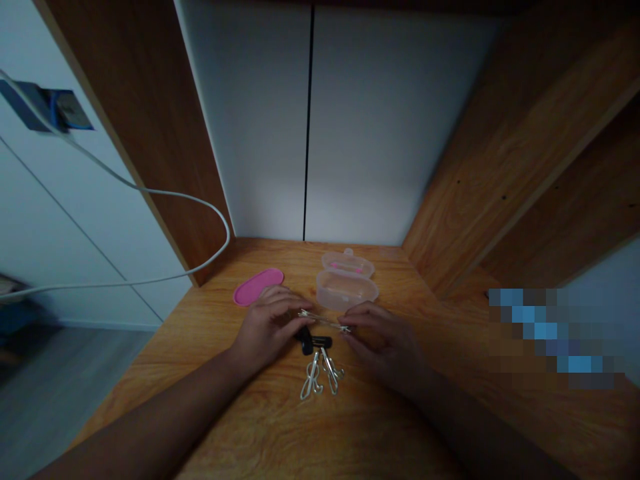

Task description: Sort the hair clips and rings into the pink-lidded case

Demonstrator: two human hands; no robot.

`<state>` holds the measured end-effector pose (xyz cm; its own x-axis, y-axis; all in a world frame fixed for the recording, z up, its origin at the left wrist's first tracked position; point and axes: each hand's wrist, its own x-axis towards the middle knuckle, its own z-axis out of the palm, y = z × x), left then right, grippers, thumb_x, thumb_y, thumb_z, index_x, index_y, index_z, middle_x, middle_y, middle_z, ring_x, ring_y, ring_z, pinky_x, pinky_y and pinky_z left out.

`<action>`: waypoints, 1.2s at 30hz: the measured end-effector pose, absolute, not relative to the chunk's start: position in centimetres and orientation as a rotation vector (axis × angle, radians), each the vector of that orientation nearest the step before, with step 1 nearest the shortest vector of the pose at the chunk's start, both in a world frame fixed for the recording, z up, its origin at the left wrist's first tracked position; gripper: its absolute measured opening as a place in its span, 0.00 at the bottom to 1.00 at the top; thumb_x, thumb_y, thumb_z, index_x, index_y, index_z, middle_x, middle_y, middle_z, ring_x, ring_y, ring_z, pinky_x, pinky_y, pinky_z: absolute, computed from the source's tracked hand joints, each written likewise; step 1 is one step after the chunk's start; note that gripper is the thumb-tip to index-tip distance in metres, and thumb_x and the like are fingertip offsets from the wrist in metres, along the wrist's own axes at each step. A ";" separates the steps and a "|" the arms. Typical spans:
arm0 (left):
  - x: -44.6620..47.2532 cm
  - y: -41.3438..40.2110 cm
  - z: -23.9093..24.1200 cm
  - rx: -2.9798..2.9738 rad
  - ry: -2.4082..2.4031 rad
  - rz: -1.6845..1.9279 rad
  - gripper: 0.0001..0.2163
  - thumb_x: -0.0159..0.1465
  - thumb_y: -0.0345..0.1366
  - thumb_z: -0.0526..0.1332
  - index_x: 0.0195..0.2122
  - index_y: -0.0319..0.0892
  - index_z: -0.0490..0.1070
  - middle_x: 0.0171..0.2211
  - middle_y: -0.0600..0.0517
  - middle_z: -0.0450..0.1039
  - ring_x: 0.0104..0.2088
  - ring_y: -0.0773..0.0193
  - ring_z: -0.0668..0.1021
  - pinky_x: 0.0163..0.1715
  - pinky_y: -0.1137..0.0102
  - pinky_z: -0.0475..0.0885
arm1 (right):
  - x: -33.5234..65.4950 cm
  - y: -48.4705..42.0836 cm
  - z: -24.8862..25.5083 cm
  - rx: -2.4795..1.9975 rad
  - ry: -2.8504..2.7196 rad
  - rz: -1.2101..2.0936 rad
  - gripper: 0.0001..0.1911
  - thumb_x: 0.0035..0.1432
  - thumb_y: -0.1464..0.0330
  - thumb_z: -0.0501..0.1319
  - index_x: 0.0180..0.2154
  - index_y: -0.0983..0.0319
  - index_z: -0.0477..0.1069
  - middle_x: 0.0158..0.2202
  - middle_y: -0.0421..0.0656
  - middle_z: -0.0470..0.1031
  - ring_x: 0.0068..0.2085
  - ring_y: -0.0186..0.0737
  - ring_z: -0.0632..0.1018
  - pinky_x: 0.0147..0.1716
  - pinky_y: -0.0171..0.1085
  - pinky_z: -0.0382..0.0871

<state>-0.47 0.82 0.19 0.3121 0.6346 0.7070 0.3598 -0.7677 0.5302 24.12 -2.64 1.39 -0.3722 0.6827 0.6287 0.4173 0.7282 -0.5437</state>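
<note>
My left hand (265,327) and my right hand (387,340) face each other just above the wooden table. Between their fingertips spans a thin, silvery wire piece (323,321) with a small knobby part at either end; each hand pinches one end. Its exact kind is too fine to make out. Directly below lie black clip-like pieces (321,342), partly hidden by my left fingers. Nearer me on the wood, two bent silvery wire pieces with looped outlines, one on the left (311,380) and one on the right (332,372), rest side by side.
Behind my hands stands a clear plastic case (347,293), its hinged lid (349,263) tipped open. A pink oval tray or lid (257,287) lies beyond my left hand. A white cable (227,233) loops across the left. Wooden panels (480,193) border the table (300,440).
</note>
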 end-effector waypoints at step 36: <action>1.0 -0.3 1.1 1.207 0.877 0.983 0.20 0.53 0.52 0.72 0.27 0.36 0.82 0.25 0.48 0.80 0.26 0.67 0.75 0.30 0.72 0.70 | 22.7 -1.8 0.3 -1.010 -1.239 1.538 0.19 0.43 0.56 0.76 0.34 0.61 0.82 0.29 0.43 0.83 0.27 0.34 0.77 0.29 0.35 0.69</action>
